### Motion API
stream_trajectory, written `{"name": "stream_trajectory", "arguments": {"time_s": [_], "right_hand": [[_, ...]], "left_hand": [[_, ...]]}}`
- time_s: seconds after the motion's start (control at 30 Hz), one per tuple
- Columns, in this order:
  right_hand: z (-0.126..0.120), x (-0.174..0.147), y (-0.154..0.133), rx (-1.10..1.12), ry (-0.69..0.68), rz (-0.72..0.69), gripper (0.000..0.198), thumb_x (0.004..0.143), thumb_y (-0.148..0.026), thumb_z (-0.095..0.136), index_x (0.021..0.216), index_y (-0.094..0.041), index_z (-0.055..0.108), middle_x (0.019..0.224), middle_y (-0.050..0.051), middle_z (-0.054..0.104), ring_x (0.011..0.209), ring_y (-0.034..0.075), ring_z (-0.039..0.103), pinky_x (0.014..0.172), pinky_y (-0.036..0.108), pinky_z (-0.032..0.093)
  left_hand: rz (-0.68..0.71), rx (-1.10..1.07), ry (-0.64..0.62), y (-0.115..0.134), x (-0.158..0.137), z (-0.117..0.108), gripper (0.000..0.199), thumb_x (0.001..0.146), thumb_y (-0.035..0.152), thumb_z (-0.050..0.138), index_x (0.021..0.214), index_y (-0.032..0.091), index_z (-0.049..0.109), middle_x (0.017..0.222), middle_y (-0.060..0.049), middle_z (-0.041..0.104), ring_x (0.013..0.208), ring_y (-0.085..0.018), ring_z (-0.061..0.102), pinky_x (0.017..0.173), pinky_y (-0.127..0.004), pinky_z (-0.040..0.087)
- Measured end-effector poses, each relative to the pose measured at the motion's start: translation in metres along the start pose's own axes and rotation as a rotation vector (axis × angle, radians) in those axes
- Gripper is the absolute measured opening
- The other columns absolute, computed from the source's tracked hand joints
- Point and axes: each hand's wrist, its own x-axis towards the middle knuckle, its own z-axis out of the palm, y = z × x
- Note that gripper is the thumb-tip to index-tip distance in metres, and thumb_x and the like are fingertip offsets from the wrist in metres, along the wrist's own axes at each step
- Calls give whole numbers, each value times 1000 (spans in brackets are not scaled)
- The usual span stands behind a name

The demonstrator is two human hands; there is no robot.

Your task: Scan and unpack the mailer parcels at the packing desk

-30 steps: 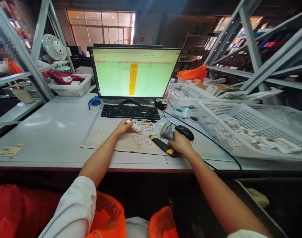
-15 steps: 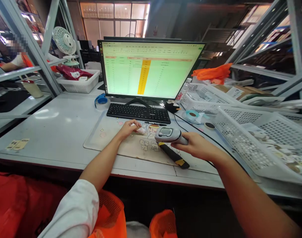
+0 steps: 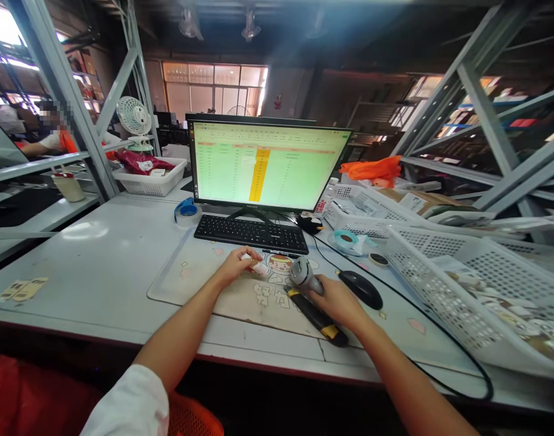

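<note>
We see a pale grey desk (image 3: pixel 99 254) with a small white fan (image 3: pixel 134 118) and a white perforated plastic basket (image 3: pixel 152 181) at its far left; a blue tape roll (image 3: pixel 186 209) lies nearer. On the beige printed desk mat (image 3: pixel 204 284), our left hand (image 3: pixel 235 266) closes its fingertips on 1 small white cylindrical tube (image 3: pixel 257 267), pressed flat to the mat just before the black keyboard (image 3: pixel 252 233); behind glows a wide monitor with a green spreadsheet (image 3: pixel 270 166). Our right hand (image 3: pixel 335 300) is wrapped round the grip of a grey plastic handheld barcode scanner (image 3: pixel 301 272), its glossy head tilted toward the tube, close but apart. To scan well, we judge the tube should lie still, label up, and the scanner window face it squarely. A black-and-yellow utility knife (image 3: pixel 319 318) lies under the wrist; a smooth black mouse (image 3: pixel 361 289) sits beside; a large white mesh tray of small packets (image 3: pixel 476 290) fills the right.
</note>
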Motion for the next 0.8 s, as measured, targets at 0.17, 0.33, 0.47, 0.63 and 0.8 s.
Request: {"name": "stream_trajectory", "arguments": {"time_s": [0.17,0.33,0.47,0.63,0.8], "right_hand": [[5,-14,-10,160,225,-226,68,92,-53,59,147,-14,53,151,22,52,141,36,50,115,51,42],[-4,-33,-49,254,55,-424,60,99,-48,54,152,-21,48,139,16,65,122,30,66,101,48,53],[-11,-19,-12,242,308,-341,47,98,-55,51,123,-18,67,107,14,75,91,29,72,80,41,56],[-57,7,125,793,942,271,57,94,-74,36,89,-21,57,73,12,65,62,23,61,59,39,52],[-57,10,169,912,929,337,48,93,-65,32,89,-22,52,69,10,61,57,23,61,53,40,52]], "left_hand": [[-15,-91,-88,1,-11,23,24,65,28,76,80,16,62,106,-9,73,93,-21,67,71,-29,55],[-64,-224,-241,-3,-27,52,32,71,33,85,87,17,62,124,-11,70,103,-25,69,82,-35,58],[-53,-312,-234,-1,-32,56,58,77,36,86,127,31,57,163,-6,42,140,-28,52,109,-42,51],[-43,-254,-146,-1,-27,47,70,75,43,87,134,32,51,165,-9,35,149,-33,41,118,-52,42],[-81,-112,-197,-9,-25,55,67,72,52,87,125,25,57,151,-13,47,131,-33,55,100,-47,55]]}}
